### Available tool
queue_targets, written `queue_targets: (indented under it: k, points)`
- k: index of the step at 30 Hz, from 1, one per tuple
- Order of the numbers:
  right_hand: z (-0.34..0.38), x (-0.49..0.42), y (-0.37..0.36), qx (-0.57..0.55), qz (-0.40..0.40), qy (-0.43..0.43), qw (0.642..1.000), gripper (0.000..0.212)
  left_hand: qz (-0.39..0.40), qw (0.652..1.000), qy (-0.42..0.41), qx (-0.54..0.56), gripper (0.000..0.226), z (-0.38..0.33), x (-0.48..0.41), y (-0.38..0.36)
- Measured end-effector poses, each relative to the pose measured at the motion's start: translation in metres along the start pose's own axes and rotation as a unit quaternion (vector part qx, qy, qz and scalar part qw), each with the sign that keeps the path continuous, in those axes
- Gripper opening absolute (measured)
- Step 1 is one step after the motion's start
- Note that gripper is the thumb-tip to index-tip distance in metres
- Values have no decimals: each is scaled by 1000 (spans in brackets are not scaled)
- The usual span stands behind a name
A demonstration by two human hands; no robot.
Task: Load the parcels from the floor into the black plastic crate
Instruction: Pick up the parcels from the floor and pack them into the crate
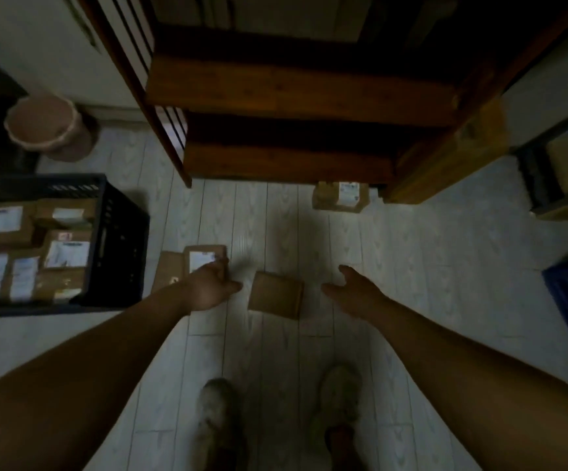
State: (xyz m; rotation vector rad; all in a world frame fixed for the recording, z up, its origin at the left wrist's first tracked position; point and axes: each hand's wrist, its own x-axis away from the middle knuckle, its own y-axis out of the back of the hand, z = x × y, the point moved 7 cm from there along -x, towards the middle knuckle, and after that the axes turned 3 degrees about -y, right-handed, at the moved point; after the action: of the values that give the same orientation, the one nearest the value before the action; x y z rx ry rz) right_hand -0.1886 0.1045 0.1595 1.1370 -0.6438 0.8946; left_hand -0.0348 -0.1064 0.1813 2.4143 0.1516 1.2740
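Black plastic crate (119, 232): on the floor at far left, already holding a good many labelled parcels packed side by side.
Plain brown parcel (276, 294): flat on the floor between the two hands, touched by neither.
Labelled parcel (202, 258): on the floor just beside the crate, partly behind the left hand, next to a flat piece of cardboard (168, 271).
Far parcel (340, 195): on the floor by the foot of the wooden shelf (293, 96), well apart from both hands.
Left hand (208, 287): spread, thumb out toward the plain parcel, fingers at the labelled parcel's near corner; contact too blurred to call, nothing pinched.
Right hand (354, 294): spread and carrying nothing, just right of the plain parcel.
Done so far: most of the load, judging by the filled crate.
Left to do: at least three parcels to lift and place; likely the plain one next, given the hands on either side.
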Motion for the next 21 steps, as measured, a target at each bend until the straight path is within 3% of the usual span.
queue_targets:
  k: [7, 10, 14, 18, 21]
  points:
    - [-70, -172, -61, -48, 50, -36, 997, 81, -18, 998, 52, 27, 56, 63, -147, -83]
    - [-94, -229, -94, -85, 63, -63, 992, 80, -8, 997, 64, 50, 75, 95, -205, -121]
    - [-109, -285, -144, -137, 88, -92, 982, 60, -45, 991, 92, 86, 46, 131, -267, -154]
    - [-111, -317, -203, -257, 120, -127, 951, 62, -71, 973, 120, 183, 77, 162, -307, -180]
    - [-108, -322, -224, -312, 106, -119, 937, 71, -45, 965, 111, 234, 75, 175, -318, -197]
